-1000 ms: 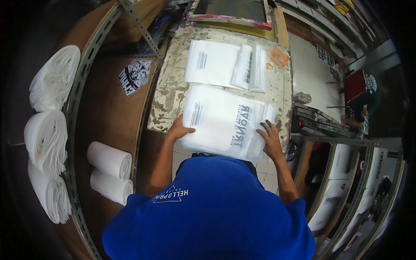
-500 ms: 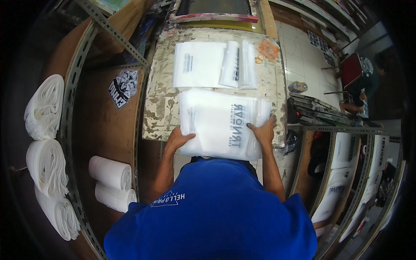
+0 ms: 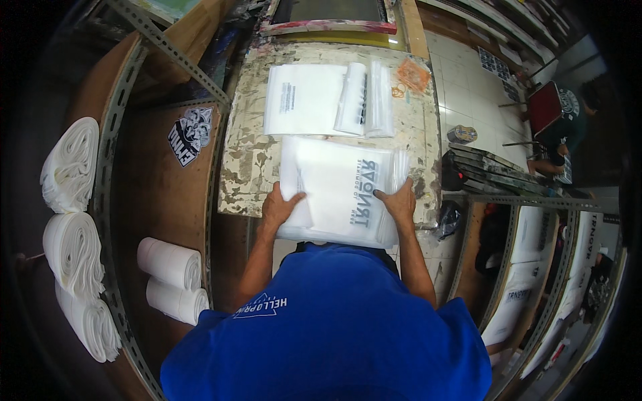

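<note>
Your left hand [image 3: 281, 206] and right hand [image 3: 397, 202] have drawn closer. Each grip pinches the rectangular stack of printed white plastic sheets [image 3: 330, 182], at nine and three o'clock respectively.

You've got yr L hand [image 3: 284, 204] and R hand [image 3: 399, 202] on opp. sides of a stack of white printed plastic [image 3: 328, 184], thumbs on top (most fingers hidden), its near edge overhanging the worn table [image 3: 249, 167]. Just beyond lies a 2nd white pile [image 3: 304, 100], w/ orange plastic [image 3: 414, 75] and rubber bands [image 3: 398, 91] to its R. White rolls [image 3: 72, 164] sit on yr L, & a co-worker [image 3: 568, 137] is seated far R
</note>
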A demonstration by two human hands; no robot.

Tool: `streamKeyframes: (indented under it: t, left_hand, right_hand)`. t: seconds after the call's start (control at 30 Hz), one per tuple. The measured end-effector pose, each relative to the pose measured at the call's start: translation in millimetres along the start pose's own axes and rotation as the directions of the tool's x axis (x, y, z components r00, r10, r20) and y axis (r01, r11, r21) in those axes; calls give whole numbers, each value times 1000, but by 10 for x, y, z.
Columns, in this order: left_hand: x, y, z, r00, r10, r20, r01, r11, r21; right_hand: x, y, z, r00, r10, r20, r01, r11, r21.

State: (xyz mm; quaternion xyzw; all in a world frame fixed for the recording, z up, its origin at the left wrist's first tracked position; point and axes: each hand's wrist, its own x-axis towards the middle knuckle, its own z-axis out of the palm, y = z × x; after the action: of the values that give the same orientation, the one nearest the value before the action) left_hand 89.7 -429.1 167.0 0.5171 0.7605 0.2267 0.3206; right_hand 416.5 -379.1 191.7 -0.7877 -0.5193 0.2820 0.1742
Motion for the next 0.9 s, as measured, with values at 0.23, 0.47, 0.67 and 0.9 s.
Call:
streamKeyframes:
  t: [0.23, 0.47, 0.67, 0.9]
  left_hand:
    - [143, -266, -107, 995, 48, 89, -32, 983, -179]
    - [29, -259, -134, 950, -148, 276, 243, 905, -351]
    - [60, -350, -124, 931, -209, 300, 324, 850, -415]
    - [90, -431, -60, 954, -189, 231, 281, 830, -481]
  right_hand:
    - [213, 387, 89, 996, -66, 62, 50, 971, 232]
    - [217, 450, -27, 995, 2, 98, -61, 796, 602]
    - [350, 834, 52, 1000, 17, 4, -17, 881, 472]
    - [390, 757, -311, 943, -96, -318, 118, 992, 49]
